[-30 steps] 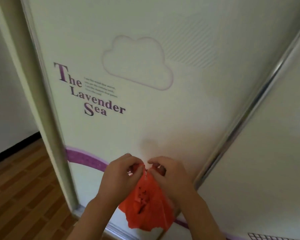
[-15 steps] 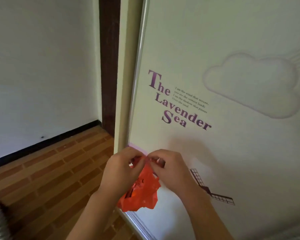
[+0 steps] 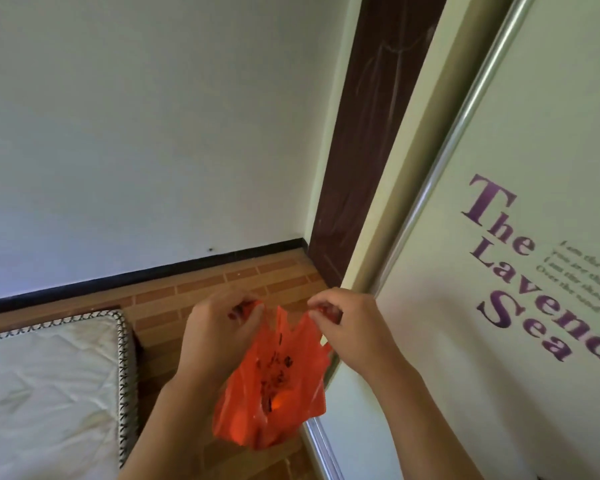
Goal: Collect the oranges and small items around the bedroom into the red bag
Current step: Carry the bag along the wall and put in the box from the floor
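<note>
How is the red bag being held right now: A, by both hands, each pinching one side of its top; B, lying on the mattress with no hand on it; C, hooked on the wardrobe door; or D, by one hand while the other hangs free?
A: the left hand and right hand each pinch one side of the red bag's top, spreading it above the floor.
</note>
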### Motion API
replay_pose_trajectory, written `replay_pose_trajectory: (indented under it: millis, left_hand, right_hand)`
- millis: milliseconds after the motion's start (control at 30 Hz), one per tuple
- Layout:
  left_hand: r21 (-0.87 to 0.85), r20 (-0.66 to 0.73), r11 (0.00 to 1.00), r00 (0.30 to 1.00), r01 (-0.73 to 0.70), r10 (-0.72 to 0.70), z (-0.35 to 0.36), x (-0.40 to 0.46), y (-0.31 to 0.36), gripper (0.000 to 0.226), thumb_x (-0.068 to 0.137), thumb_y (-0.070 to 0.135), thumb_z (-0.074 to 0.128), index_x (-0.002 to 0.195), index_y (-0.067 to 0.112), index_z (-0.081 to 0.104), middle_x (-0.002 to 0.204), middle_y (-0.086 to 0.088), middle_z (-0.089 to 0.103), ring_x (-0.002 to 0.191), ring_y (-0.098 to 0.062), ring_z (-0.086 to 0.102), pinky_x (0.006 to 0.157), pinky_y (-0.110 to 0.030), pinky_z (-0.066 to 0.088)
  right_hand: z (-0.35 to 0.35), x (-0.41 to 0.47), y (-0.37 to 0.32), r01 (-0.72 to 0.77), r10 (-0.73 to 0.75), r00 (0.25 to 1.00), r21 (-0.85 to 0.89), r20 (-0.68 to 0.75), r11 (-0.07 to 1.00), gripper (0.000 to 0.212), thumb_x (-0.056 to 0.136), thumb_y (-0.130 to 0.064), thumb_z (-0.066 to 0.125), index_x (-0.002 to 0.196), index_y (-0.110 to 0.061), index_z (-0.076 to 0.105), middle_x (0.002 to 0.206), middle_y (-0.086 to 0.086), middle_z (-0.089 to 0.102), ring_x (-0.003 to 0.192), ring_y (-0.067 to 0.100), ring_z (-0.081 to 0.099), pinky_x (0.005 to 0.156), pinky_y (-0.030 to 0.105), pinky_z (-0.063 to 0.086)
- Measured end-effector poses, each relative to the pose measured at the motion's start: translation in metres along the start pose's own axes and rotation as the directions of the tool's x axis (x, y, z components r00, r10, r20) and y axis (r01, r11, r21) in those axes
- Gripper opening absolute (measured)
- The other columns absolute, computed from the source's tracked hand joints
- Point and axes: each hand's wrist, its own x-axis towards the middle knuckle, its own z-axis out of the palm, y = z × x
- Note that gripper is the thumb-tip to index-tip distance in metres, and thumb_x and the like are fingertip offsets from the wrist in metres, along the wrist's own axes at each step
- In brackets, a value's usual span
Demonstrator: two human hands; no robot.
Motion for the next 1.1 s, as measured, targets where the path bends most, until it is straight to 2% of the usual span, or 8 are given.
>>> replay_pose_trajectory:
  millis: [167, 300, 433, 633, 733, 833, 933, 1100]
  left_hand:
    - [0.061, -0.108, 0.997, 0.993, 0.044, -0.038, -0.004, 0.042, -0.017, 0.025, 0.083, 0.013, 0.082, 0.086, 0.037, 0.073, 0.077, 0.023, 0.068, 0.074, 0.001, 0.065, 0.066, -0.022, 0.052]
    - [0.111, -0.188, 0.992, 0.981, 0.068, -0.046, -0.012, 0.07, -0.028, 0.007, 0.081, 0.026, 0.073, 0.082, 0.033, 0.075, 0.076, 0.02, 0.069, 0.071, -0.002, 0.065, 0.066, -0.032, 0.057]
    - [0.131, -0.251, 0.987, 0.966, 0.096, -0.061, -0.026, 0.087, -0.041, 0.01, 0.081, 0.025, 0.068, 0.084, 0.027, 0.078, 0.077, 0.017, 0.07, 0.071, -0.008, 0.067, 0.065, -0.035, 0.058]
    - [0.141, -0.333, 0.976, 0.937, 0.164, -0.109, -0.038, 0.106, -0.076, 0.008, 0.08, 0.023, 0.069, 0.08, 0.029, 0.076, 0.073, 0.015, 0.068, 0.069, -0.009, 0.065, 0.063, -0.036, 0.056]
    - [0.158, -0.303, 0.975, 0.947, 0.155, -0.102, -0.037, 0.131, -0.093, 0.007, 0.08, 0.023, 0.071, 0.079, 0.028, 0.075, 0.074, 0.015, 0.067, 0.069, -0.008, 0.065, 0.064, -0.036, 0.056]
    - [0.18, -0.273, 0.976, 0.959, 0.125, -0.072, -0.033, 0.166, -0.116, 0.005, 0.08, 0.023, 0.072, 0.08, 0.028, 0.074, 0.074, 0.015, 0.065, 0.068, -0.006, 0.063, 0.069, -0.034, 0.057]
    - [0.176, -0.247, 0.977, 0.966, 0.119, -0.074, -0.035, 0.202, -0.146, 0.005, 0.081, 0.03, 0.07, 0.084, 0.029, 0.074, 0.078, 0.016, 0.064, 0.071, -0.005, 0.063, 0.066, -0.034, 0.056]
    - [0.164, -0.146, 0.984, 0.988, 0.073, -0.049, -0.049, 0.272, -0.2, 0.012, 0.081, 0.038, 0.068, 0.087, 0.031, 0.076, 0.079, 0.018, 0.065, 0.072, -0.002, 0.062, 0.064, -0.034, 0.055]
  right_hand:
    - [0.013, 0.066, 0.01, 0.102, -0.103, 0.993, 0.034, 0.048, 0.994, 0.014, 0.092, -0.022, 0.077, 0.105, -0.027, 0.078, 0.098, -0.019, 0.072, 0.09, -0.006, 0.064, 0.082, 0.009, 0.051]
    - [0.023, 0.118, 0.006, 0.153, -0.161, 0.982, 0.086, 0.095, 0.985, 0.016, 0.094, -0.023, 0.075, 0.109, -0.027, 0.076, 0.102, -0.017, 0.072, 0.09, -0.007, 0.063, 0.082, 0.009, 0.051]
    - [0.044, 0.16, -0.008, 0.232, -0.247, 0.963, 0.129, 0.109, 0.964, 0.013, 0.095, -0.024, 0.073, 0.108, -0.029, 0.075, 0.099, -0.019, 0.07, 0.086, -0.009, 0.061, 0.076, 0.005, 0.049]
    - [0.088, 0.201, -0.02, 0.293, -0.328, 0.928, 0.197, 0.176, 0.936, 0.016, 0.095, -0.026, 0.072, 0.11, -0.03, 0.074, 0.101, -0.024, 0.065, 0.089, -0.016, 0.056, 0.08, 0.003, 0.046]
    - [0.113, 0.224, -0.028, 0.268, -0.326, 0.92, 0.258, 0.219, 0.928, 0.022, 0.095, -0.026, 0.073, 0.116, -0.03, 0.073, 0.102, -0.026, 0.064, 0.087, -0.016, 0.057, 0.08, 0.007, 0.048]
    - [0.142, 0.25, -0.04, 0.212, -0.326, 0.901, 0.367, 0.286, 0.906, 0.027, 0.096, -0.027, 0.071, 0.122, -0.033, 0.071, 0.095, -0.02, 0.069, 0.082, -0.003, 0.063, 0.075, 0.018, 0.054]
    - [0.17, 0.283, -0.05, 0.196, -0.338, 0.896, 0.428, 0.288, 0.883, 0.025, 0.096, -0.022, 0.07, 0.118, -0.032, 0.075, 0.086, -0.013, 0.071, 0.072, 0.0, 0.063, 0.064, 0.016, 0.048]
    - [0.202, 0.358, -0.059, 0.101, -0.245, 0.921, 0.421, 0.302, 0.901, 0.026, 0.093, -0.011, 0.069, 0.109, -0.029, 0.079, 0.087, -0.011, 0.074, 0.07, -0.001, 0.062, 0.065, 0.014, 0.044]
